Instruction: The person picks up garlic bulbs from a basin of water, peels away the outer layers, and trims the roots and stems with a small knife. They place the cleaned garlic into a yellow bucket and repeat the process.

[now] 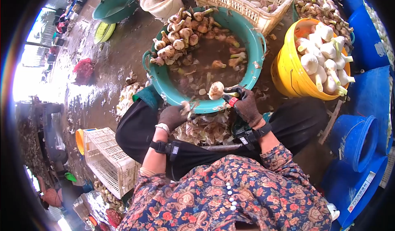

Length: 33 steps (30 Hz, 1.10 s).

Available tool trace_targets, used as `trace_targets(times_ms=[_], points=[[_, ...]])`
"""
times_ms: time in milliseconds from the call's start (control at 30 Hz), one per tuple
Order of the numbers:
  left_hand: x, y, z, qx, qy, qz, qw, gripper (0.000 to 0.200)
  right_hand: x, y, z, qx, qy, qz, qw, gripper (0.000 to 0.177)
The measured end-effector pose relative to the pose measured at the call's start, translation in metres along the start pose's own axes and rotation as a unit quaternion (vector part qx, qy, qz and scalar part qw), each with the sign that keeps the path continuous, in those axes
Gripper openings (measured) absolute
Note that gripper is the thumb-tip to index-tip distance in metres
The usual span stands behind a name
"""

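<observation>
Right hand [246, 105] grips garlic bulb [216, 90] over teal basin [257, 46]; left hand [173, 116] pinches peel [186, 106] just beside. Wet concrete floor [111, 62], outdoors.

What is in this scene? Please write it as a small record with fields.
left hand: gloved, pinches a pale scrap, probably peel
right hand: gloved, grips a garlic bulb over the near rim of the basin
green basin: murky water, unpeeled garlic piled at its far left
yellow bucket: clean white bulbs, to the right of the basin
peel heap: on the lap, between the forearms
white basket: behind the basin, bulbs inside
</observation>
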State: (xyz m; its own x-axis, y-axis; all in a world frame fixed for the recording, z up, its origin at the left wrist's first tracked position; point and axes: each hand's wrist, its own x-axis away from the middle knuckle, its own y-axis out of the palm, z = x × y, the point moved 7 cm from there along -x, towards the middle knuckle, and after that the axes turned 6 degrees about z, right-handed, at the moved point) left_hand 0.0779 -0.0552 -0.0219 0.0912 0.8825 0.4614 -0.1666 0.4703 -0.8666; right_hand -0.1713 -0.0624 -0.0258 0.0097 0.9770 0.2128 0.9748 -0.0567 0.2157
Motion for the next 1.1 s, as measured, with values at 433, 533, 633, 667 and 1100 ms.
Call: trace_targets(times_ms=[433,533,633,667,1100], points=[[-0.033,-0.005,0.033,0.17,0.024,0.242,0.955,0.016,0.013,0.013,-0.002,0.187,-0.172,-0.027,0.967,0.019],[-0.031,0.002,0.0,0.049,-0.078,0.084,0.992,0.027,0.011,0.013,0.001,0.092,-0.105,-0.031,0.99,0.018],[-0.021,-0.003,0.002,0.113,-0.111,0.081,0.984,0.032,0.007,0.012,0.01,0.071,-0.047,-0.004,0.996,0.017],[-0.021,0.004,0.003,0.114,-0.112,0.08,0.984,0.032,0.008,0.012,0.01,0.072,-0.046,-0.005,0.996,0.017],[-0.034,0.036,0.079,0.728,-0.015,0.08,0.681,0.022,0.015,0.022,0.004,0.102,-0.136,-0.028,0.985,0.031]])
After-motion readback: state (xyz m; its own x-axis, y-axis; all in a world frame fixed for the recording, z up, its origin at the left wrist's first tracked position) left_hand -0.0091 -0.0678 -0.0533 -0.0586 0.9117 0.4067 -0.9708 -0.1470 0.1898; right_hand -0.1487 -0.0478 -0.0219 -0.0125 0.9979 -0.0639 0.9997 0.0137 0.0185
